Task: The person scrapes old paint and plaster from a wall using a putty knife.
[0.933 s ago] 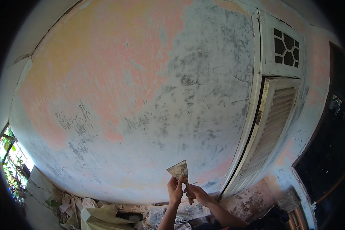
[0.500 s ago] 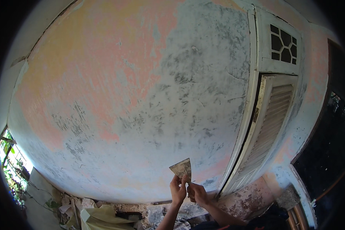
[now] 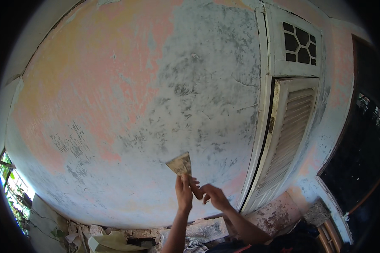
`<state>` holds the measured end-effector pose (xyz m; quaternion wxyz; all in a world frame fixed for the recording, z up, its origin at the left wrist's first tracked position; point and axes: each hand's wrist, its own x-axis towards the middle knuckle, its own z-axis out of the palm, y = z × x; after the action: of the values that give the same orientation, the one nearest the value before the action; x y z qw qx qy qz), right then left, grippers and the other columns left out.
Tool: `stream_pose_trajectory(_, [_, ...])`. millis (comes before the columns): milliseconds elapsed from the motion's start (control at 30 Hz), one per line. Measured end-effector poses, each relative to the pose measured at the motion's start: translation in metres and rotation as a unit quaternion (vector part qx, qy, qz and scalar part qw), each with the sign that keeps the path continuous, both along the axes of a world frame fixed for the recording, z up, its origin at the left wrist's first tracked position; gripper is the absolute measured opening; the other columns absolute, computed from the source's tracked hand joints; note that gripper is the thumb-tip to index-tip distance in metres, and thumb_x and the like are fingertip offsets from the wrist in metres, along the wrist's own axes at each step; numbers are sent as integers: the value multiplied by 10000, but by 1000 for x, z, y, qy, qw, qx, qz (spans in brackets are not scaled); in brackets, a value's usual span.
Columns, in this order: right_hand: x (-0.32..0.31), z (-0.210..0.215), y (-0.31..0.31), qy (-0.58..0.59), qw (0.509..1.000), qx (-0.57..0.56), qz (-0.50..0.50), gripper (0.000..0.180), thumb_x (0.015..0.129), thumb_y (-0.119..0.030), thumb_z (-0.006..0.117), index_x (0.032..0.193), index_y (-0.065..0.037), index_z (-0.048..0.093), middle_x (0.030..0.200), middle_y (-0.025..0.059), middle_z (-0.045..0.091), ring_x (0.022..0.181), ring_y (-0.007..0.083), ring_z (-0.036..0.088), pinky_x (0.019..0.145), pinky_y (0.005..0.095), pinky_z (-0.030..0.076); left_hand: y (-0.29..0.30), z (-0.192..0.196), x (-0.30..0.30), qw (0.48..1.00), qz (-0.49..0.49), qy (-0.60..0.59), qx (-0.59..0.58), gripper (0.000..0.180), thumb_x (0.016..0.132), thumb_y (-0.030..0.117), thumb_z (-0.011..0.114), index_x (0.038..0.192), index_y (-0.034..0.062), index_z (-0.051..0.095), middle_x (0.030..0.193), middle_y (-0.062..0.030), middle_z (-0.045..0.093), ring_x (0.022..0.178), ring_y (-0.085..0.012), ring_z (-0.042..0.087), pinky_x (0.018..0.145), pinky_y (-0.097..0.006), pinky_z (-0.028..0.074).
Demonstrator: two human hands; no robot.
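A scraper point(image 3: 180, 164) with a wide, flat, dirty blade is pressed flat against the wall point(image 3: 126, 109), low down and near the white shutter door point(image 3: 289, 139). 2 hands hold it. The left hand point(image 3: 183, 194) is closed around the handle just under the blade. The right hand point(image 3: 212, 195) is beside it, with its fingers curled and touching the handle too. The wall is old, with pink and grey patches where paint has come off. A small window grille point(image 3: 300, 43) sits above the door. Rubble point(image 3: 101, 238) lies below the wall.
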<state>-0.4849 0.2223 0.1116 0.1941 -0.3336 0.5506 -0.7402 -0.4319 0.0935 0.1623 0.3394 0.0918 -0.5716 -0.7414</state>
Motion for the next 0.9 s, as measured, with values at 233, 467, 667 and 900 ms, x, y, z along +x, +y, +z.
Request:
stream_pose_trajectory(233, [-149, 42, 18, 444, 797, 38, -409, 359, 886, -117, 638, 1216, -4, 552, 1132, 199, 610, 991, 333, 603, 835, 411, 483, -44, 115, -51, 975, 88, 0, -204, 273, 1059, 257, 438, 1126, -2, 490, 848, -109, 604, 649, -201, 593, 571, -331, 455])
stream_pose_trajectory(467, [-213, 178, -38, 612, 642, 50, -460, 669, 891, -147, 583, 1488, -15, 312, 1550, 285, 217, 1386, 477, 263, 1111, 583, 248, -60, 266, -98, 807, 292, 106, -503, 471, 1041, 174, 431, 1492, 119, 305, 1160, -285, 592, 1020, -409, 575, 905, -448, 448])
stream_pose_trajectory(667, [-227, 260, -88, 686, 571, 55, -448, 759, 883, -235, 596, 1532, -36, 256, 1599, 255, 138, 1454, 459, 168, 1169, 591, 181, -58, 338, -117, 774, 369, 17, -515, 586, 953, 144, 575, 1498, 147, 358, 1419, -340, 326, 1006, -446, 594, 864, -476, 499])
stream_pose_trajectory(900, [-236, 295, -113, 698, 498, 99, -505, 758, 894, -427, 495, 1525, -60, 297, 1597, 211, 198, 1472, 403, 171, 1204, 575, 131, -82, 355, -142, 653, 450, -93, -601, 827, 784, -80, 582, 1530, 126, 292, 1619, -213, -41, 811, -407, 687, 697, -441, 588])
